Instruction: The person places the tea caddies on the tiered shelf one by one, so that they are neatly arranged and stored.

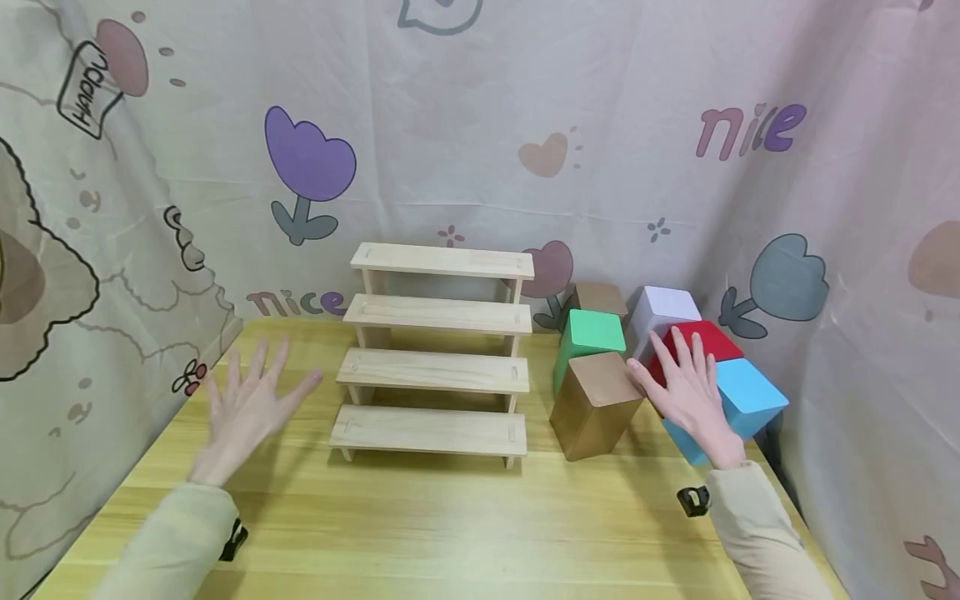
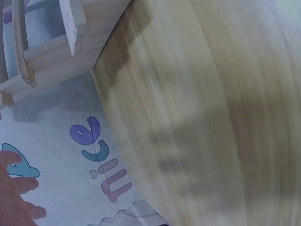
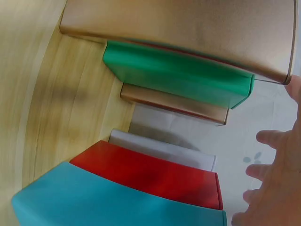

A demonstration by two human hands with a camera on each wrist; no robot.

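The left hand [image 1: 251, 408], fingers spread, hovers over the tabletop [image 1: 465, 525]; then come a four-tier rack [image 1: 431, 429], a green box [image 1: 594, 333] between two brown boxes [image 1: 596, 421], a pale box [image 1: 666, 302], the splayed right hand [image 1: 692, 398] above a red box [image 1: 722, 345], and a blue box [image 1: 750, 390].

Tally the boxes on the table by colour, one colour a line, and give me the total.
Brown boxes: 2
Green box: 1
Whitish box: 1
Red box: 1
Blue box: 1
Total: 6
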